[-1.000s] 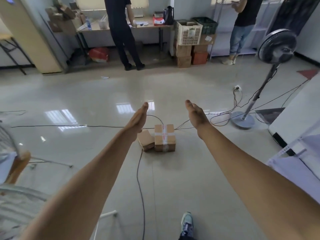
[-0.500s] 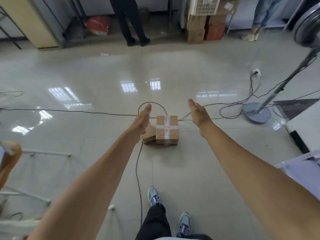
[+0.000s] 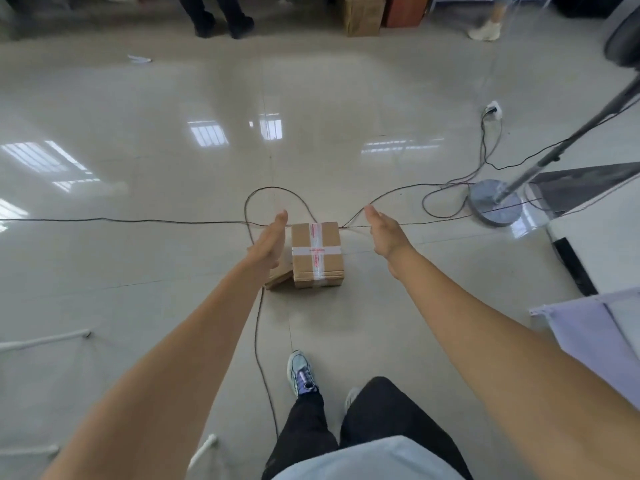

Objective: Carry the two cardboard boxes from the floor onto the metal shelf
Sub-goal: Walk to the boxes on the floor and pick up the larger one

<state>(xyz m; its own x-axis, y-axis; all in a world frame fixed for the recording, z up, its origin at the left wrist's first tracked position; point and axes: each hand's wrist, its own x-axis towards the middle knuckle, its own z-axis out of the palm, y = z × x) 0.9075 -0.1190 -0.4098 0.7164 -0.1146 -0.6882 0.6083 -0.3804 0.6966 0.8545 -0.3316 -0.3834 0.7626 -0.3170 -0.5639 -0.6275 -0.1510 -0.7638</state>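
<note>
A taped cardboard box sits on the tiled floor ahead of my feet. A smaller cardboard box leans against its left side, mostly hidden behind my left hand. My left hand is stretched out flat and open, above the left of the boxes. My right hand is open too, palm facing inward, to the right of the taped box and apart from it. Neither hand touches a box. No metal shelf is in view.
Black cables run across the floor beside and behind the boxes. A standing fan's base is at the right with a power strip beyond. White furniture fills the right edge. People's feet and cartons stand at the far wall.
My view has tipped downward and come closer to the boxes. Both open hands have stayed outstretched on either side of them. My legs and shoe have come into view at the bottom.
</note>
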